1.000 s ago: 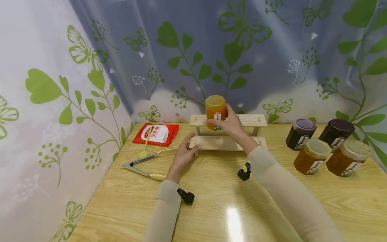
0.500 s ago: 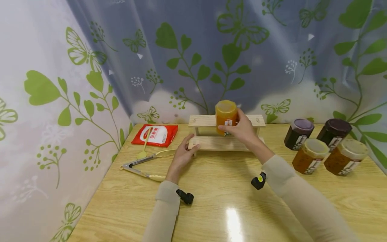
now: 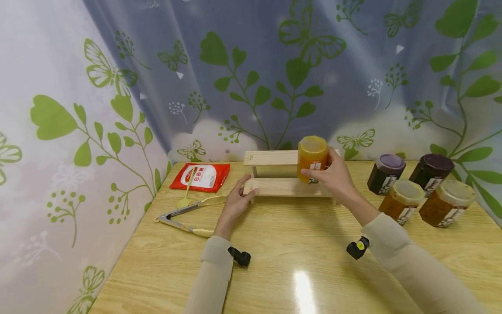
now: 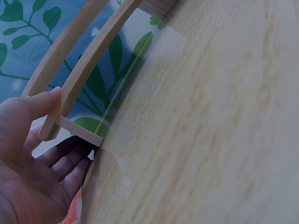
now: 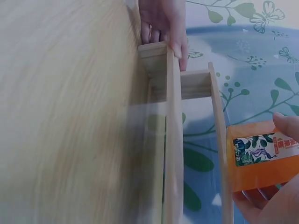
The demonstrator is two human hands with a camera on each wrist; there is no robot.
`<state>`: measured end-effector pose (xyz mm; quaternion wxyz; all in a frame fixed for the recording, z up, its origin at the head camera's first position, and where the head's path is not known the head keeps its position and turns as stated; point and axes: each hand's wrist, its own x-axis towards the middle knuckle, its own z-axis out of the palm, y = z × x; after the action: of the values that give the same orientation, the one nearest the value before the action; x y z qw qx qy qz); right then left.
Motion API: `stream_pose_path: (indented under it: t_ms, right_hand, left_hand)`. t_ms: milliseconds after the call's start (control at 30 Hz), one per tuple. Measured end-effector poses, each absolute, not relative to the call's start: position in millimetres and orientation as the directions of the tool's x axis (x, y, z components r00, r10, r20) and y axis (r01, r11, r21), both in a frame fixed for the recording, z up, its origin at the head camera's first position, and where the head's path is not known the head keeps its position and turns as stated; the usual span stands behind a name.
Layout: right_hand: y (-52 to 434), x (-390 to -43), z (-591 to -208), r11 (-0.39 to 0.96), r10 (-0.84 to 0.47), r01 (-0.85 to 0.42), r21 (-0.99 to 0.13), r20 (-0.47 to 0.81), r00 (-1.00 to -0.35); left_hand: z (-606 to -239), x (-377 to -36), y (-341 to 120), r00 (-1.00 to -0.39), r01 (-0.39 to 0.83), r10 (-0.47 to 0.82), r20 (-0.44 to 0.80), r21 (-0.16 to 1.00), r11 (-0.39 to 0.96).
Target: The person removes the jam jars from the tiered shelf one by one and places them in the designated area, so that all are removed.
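Note:
My right hand grips an orange jar with a yellowish lid, thumb on its front. The jar is upright at the right part of a two-step wooden rack. In the right wrist view, the jar's base is at the upper board; whether its weight rests there I cannot tell. My left hand holds the left end of the rack's lower board. Its thumb lies on the board, with fingers behind and below.
Two dark jars and two amber jars stand on the right of the table. A red-and-white packet, yellow utensil and open tongs lie left. A patterned curtain hangs behind the rack.
My right hand has carried the orange jar rightward along the rack and slightly lower in the head view. My left hand stays on the rack's left end, and the rack has hardly moved.

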<state>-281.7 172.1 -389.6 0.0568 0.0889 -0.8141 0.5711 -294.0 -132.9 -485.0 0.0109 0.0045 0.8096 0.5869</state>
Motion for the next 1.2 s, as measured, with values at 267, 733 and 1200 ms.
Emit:
stream_pose_path:
  t_ms: [267, 733, 1200]
  right_hand:
    - [204.8, -258.0, -395.3, 0.376, -0.043, -0.139, -0.916, 0.133, -0.990]
    - [265.2, -215.6, -404.0, 0.438, 0.003, -0.149, -0.887, 0.167, -0.986]
    - [313.0, -159.6, -412.3, 0.519, 0.070, -0.049, -0.854, 0.100, -0.993]
  left_hand:
    - [-486.5, -294.4, -132.9, -1.000, -0.001, 0.024, -0.009, 0.950, 0.313]
    - [-486.3, -294.3, -133.2, -1.000, 0.009, 0.026, 0.001, 0.951, 0.308]
    - [-485.5, -292.4, -133.9, -0.999, 0.004, 0.032, -0.006, 0.955, 0.295]
